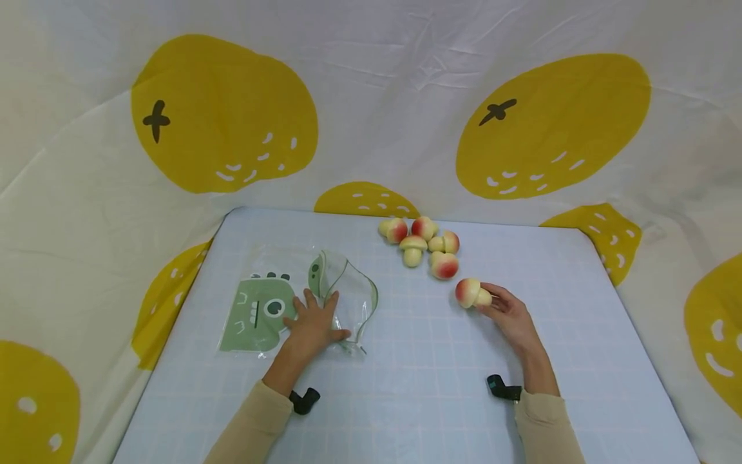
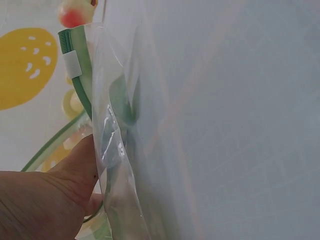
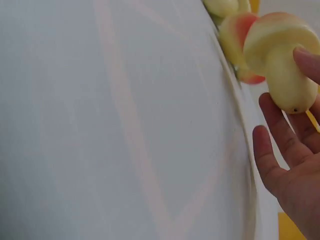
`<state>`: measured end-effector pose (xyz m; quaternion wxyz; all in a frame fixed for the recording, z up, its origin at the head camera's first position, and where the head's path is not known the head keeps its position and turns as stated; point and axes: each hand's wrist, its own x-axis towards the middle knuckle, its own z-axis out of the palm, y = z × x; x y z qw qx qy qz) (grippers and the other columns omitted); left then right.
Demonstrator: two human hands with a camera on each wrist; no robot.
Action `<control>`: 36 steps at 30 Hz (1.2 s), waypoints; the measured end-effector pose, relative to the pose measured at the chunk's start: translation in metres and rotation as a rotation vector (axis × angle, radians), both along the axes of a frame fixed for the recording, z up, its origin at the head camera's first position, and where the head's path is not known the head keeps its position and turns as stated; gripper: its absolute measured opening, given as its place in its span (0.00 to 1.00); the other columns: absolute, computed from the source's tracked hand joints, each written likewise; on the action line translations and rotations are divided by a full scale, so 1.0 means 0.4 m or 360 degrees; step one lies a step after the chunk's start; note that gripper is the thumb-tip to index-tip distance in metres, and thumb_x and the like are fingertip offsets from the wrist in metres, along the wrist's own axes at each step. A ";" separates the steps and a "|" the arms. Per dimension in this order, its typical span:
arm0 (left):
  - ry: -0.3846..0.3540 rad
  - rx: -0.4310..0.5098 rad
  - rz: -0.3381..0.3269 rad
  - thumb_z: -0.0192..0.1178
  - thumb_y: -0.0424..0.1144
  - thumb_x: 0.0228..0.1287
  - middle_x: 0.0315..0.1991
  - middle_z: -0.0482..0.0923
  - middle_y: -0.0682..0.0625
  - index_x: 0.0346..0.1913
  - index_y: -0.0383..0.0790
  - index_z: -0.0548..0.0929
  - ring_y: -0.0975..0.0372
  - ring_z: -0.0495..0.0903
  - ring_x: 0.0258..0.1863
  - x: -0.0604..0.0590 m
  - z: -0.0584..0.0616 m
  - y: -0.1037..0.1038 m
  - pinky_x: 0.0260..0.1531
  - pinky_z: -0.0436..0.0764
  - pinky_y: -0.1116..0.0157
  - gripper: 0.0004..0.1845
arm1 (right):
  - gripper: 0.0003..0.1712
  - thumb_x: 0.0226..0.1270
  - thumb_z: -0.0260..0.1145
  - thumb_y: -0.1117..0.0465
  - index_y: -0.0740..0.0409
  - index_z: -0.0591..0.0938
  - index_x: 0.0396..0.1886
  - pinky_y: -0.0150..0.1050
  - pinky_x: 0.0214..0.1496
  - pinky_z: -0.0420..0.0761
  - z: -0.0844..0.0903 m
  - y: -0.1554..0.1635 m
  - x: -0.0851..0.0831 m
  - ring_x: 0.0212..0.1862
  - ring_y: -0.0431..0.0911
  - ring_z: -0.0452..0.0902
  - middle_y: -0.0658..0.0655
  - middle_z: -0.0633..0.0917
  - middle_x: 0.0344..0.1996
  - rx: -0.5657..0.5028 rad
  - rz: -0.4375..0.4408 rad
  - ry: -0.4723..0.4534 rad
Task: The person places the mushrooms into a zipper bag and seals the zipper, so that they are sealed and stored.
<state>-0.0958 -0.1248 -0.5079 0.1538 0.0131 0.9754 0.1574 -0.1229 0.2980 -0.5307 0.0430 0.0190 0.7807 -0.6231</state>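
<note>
Right hand (image 1: pixel 510 316): we find it pinching a toy mushroom (image 1: pixel 472 293) by the stem, just right of the five-piece pile (image 1: pixel 423 245).
Left hand (image 1: pixel 313 322): fingers flat, pressing the clear bag (image 1: pixel 342 299) to the table (image 1: pixel 417 399); mouth stands open.
Risk: we judge the light pinch may slip.
Risk: the film mouth may collapse if pressure shifts.
</note>
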 end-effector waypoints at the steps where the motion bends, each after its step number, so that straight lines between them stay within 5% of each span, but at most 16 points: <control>1: 0.0002 0.0001 0.0002 0.71 0.63 0.54 0.71 0.42 0.17 0.78 0.47 0.59 0.20 0.43 0.67 0.000 -0.001 0.000 0.48 0.57 0.20 0.53 | 0.31 0.64 0.72 0.67 0.67 0.74 0.66 0.28 0.48 0.79 0.005 -0.005 0.001 0.51 0.35 0.79 0.41 0.80 0.53 -0.0020 -0.0002 0.0001; 15: 0.0008 -0.0012 -0.0005 0.70 0.64 0.54 0.71 0.42 0.17 0.79 0.47 0.58 0.20 0.42 0.67 -0.005 -0.019 -0.005 0.48 0.57 0.20 0.54 | 0.32 0.63 0.69 0.75 0.73 0.72 0.66 0.32 0.51 0.80 0.057 -0.077 0.009 0.53 0.38 0.79 0.46 0.80 0.56 -0.0324 0.0085 0.0163; 36: -0.0029 -0.0024 0.0001 0.71 0.63 0.54 0.71 0.42 0.16 0.78 0.46 0.59 0.20 0.43 0.67 -0.001 0.003 0.001 0.48 0.57 0.21 0.53 | 0.33 0.62 0.69 0.75 0.68 0.72 0.67 0.36 0.54 0.80 0.106 -0.235 -0.003 0.55 0.45 0.77 0.56 0.76 0.62 -0.0381 0.0321 0.0215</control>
